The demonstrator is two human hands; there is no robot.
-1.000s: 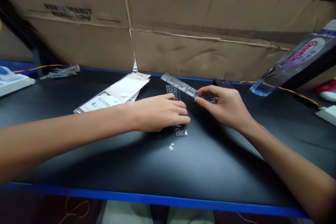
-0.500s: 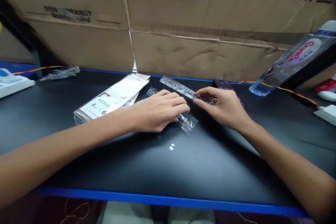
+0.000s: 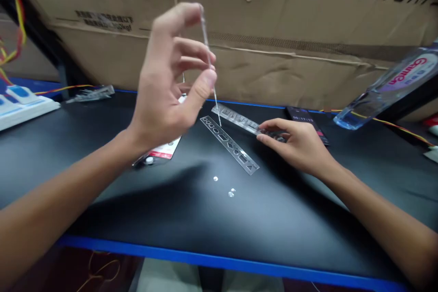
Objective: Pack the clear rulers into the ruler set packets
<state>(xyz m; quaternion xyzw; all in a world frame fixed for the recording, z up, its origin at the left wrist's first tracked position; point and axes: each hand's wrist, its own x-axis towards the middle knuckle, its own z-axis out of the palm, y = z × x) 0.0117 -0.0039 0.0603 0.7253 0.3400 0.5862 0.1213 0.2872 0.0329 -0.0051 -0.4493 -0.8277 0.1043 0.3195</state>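
Raised above the desk, my left hand (image 3: 167, 77) pinches a thin clear plastic ruler (image 3: 217, 104) between thumb and fingers. It is seen edge-on and tilted, its lower end reaching down in front of the other rulers. Below it a clear stencil ruler (image 3: 230, 144) with cut-out shapes lies flat on the black desk. My right hand (image 3: 297, 142) has its fingers closed on the near end of another clear ruler (image 3: 236, 119), which rests on the desk; that end is partly hidden. Several tiny clear bits (image 3: 232, 193) lie nearer the front edge.
Behind my left hand lies a printed packet (image 3: 167, 149), partly hidden. A phone (image 3: 306, 121) is beyond my right hand. A clear bottle (image 3: 383, 84) leans at the right. A white power strip (image 3: 29, 109) sits at the left, and a large cardboard box (image 3: 273, 13) closes off the back.
My left hand has lifted a clear ruler up off the desk, uncovering the stencil ruler beneath. My right hand keeps its hold on its ruler. The view has shifted slightly.
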